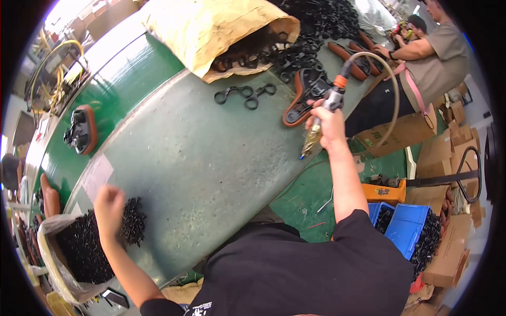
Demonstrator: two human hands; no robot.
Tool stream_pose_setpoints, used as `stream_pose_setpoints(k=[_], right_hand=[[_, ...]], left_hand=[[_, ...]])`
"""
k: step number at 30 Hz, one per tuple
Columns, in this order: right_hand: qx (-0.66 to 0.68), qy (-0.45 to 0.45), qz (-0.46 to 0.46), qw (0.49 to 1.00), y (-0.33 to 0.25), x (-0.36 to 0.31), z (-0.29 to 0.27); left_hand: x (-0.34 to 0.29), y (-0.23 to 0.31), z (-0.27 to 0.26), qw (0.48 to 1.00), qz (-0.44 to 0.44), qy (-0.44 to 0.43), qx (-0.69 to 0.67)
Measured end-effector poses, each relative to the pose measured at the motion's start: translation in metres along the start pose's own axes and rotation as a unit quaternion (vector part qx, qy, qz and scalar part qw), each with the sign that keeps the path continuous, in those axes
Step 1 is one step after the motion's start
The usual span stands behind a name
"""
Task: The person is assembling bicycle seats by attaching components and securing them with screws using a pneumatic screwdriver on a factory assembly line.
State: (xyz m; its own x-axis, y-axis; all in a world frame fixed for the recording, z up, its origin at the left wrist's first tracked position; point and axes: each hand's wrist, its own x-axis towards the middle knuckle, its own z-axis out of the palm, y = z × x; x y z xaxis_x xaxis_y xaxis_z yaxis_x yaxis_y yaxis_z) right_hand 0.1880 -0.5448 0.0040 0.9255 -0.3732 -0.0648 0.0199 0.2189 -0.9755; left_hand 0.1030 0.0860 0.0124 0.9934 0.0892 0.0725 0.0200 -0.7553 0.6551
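Observation:
My right hand [329, 124] is wrapped round a pneumatic screwdriver [334, 99] with an orange collar and a hose at its upper end. Its gold-wrapped nose points down to a blue tip near the table's edge. Just left of that hand lies a brown-rimmed black assembly [295, 110]. My left hand [109, 203], somewhat blurred, is raised with curled fingers beside a heap of small black parts [133, 224]. Whatever those fingers hold is too small to make out. Black double-ring parts [234, 95] lie on the green worktable [184, 158] ahead.
A plastic-lined box [50, 245] of small black parts stands at left. Another brown-rimmed assembly [84, 129] sits on the green strip beyond. A paper sack [205, 31] spills black parts at the back. Blue bins [407, 229] stand at right; a co-worker [443, 63] is at far right.

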Motion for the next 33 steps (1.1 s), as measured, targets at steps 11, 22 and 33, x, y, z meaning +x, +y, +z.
stream_pose_setpoints(k=[11,22,33], right_hand=[[0.025,-0.398,0.191,0.897,0.005,-0.141,0.087],[-0.161,-0.515,0.177,0.823,-0.008,-0.143,0.095],[0.258,-0.458,-0.031,0.850,-0.051,-0.174,0.138]], left_hand=[[-0.091,-0.004,0.041,0.982,0.069,0.028,0.172],[-0.102,-0.020,0.048,0.986,0.027,0.078,0.148],[-0.110,0.049,0.040,0.982,-0.012,0.155,0.107]])
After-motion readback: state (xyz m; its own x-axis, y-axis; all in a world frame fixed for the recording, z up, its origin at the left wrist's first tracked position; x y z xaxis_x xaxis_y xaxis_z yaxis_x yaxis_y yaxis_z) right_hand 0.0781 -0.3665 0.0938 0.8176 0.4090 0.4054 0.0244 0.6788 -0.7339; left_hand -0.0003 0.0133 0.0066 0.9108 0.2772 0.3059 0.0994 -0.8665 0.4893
